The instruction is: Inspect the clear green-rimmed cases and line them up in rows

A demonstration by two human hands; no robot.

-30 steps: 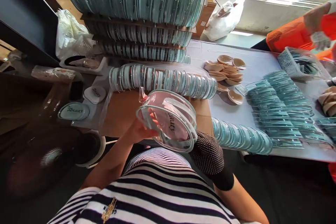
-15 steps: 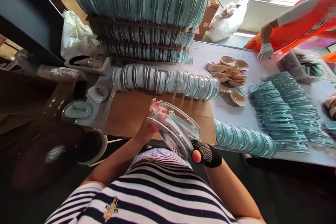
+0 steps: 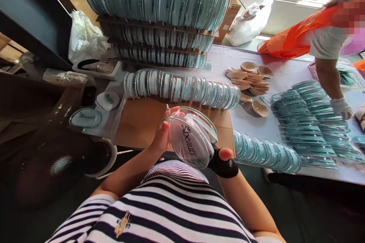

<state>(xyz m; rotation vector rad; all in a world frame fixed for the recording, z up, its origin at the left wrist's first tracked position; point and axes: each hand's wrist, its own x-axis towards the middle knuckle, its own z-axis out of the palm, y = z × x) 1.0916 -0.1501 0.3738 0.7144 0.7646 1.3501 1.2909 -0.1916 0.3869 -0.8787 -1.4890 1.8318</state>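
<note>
Two hands on clear pouch [image 3: 189, 142]: left hand [image 3: 164, 133] clamped on its left edge; right hand [image 3: 224, 162], black-gloved, against lower right edge, thumb lifted, hidden fingers' closure cannot be told. Pouch face now turned up, "beauty" lettering readable; half second ago tilted nearly edge-on. Cardboard [image 3: 137, 121] below grip, pouch row [image 3: 182, 88] just beyond. Well right of grip, co-worker's white-gloved hand [image 3: 342, 108] now at stacked pouches [image 3: 305, 129], earlier near basket [image 3: 313, 71].
</note>
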